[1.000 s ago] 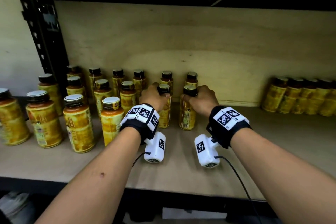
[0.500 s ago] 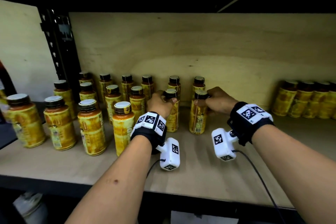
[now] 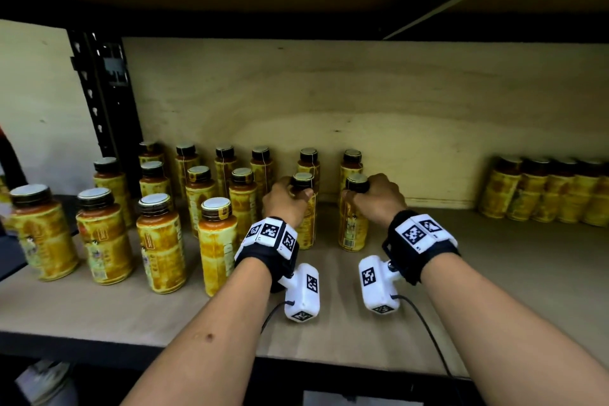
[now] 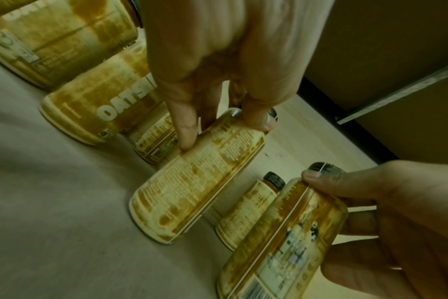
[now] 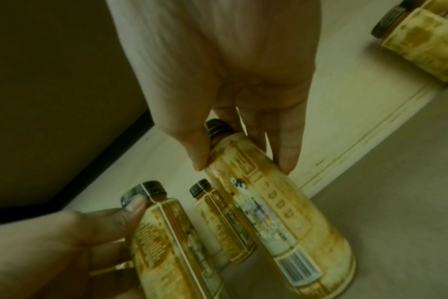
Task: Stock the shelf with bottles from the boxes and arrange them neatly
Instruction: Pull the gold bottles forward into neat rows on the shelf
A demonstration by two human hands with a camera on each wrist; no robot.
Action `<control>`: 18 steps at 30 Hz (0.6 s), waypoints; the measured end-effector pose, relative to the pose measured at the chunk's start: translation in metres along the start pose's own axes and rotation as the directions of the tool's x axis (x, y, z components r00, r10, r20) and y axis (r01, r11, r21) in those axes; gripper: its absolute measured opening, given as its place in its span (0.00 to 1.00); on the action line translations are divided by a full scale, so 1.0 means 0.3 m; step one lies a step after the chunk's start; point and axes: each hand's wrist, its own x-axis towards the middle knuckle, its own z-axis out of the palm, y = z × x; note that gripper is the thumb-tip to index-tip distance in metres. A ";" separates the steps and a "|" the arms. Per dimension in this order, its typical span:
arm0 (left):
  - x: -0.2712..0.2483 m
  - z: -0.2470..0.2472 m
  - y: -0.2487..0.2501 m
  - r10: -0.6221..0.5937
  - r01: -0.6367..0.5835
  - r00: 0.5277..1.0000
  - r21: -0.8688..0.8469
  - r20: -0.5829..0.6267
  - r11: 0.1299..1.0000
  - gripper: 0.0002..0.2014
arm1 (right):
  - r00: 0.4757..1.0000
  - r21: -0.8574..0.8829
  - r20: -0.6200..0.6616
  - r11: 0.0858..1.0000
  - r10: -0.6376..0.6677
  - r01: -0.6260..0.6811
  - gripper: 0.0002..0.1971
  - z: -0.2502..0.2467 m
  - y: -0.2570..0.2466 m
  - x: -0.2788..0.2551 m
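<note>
Two yellow-labelled bottles with dark caps stand upright side by side on the wooden shelf (image 3: 494, 290), in the second row from the back. My left hand (image 3: 293, 198) grips the left bottle (image 3: 308, 227) around its neck and shoulder. My right hand (image 3: 364, 194) grips the right bottle (image 3: 352, 231) the same way. In the left wrist view my left hand (image 4: 223, 133) has thumb and fingers around the bottle (image 4: 197, 182). The right wrist view shows my right hand (image 5: 243, 163) pinching the shoulder of its bottle (image 5: 269, 212). One more bottle (image 5: 218, 222) stands right behind them.
Several matching bottles (image 3: 214, 241) stand in rows to the left, up to a black upright post (image 3: 105, 92). Another tight group of bottles (image 3: 543, 191) lines the back wall at the right. Bare shelf lies between that group and my right hand. An upper shelf hangs low overhead.
Both hands stay on the same two bottles, which remain standing in place. The head view has drifted slightly, and the right hand sits a bit higher on its bottle's cap.
</note>
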 end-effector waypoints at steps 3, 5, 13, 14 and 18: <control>-0.001 -0.005 0.010 -0.002 0.001 1.000 0.007 0.014 1.000 0.22 | 1.000 -0.088 -0.014 0.996 -0.011 0.009 0.25 -0.005 -0.017 -0.020; -0.004 -0.007 0.017 0.006 -0.006 1.000 0.024 0.021 1.000 0.22 | 1.000 -0.131 -0.013 0.991 -0.018 0.016 0.26 -0.015 -0.025 -0.039; 0.005 -0.045 0.123 0.029 -0.066 0.989 0.260 0.142 0.963 0.32 | 0.984 -0.108 0.173 0.992 -0.052 0.072 0.32 -0.090 -0.048 -0.060; 0.006 -0.054 0.156 0.079 -0.116 0.987 0.284 0.138 0.952 0.32 | 0.984 -0.083 0.169 0.994 -0.063 0.078 0.34 -0.121 -0.051 -0.064; -0.015 -0.024 0.314 0.275 -0.314 0.947 0.294 0.167 0.903 0.27 | 0.991 -0.120 0.071 0.986 -0.112 0.120 0.39 -0.278 -0.012 -0.045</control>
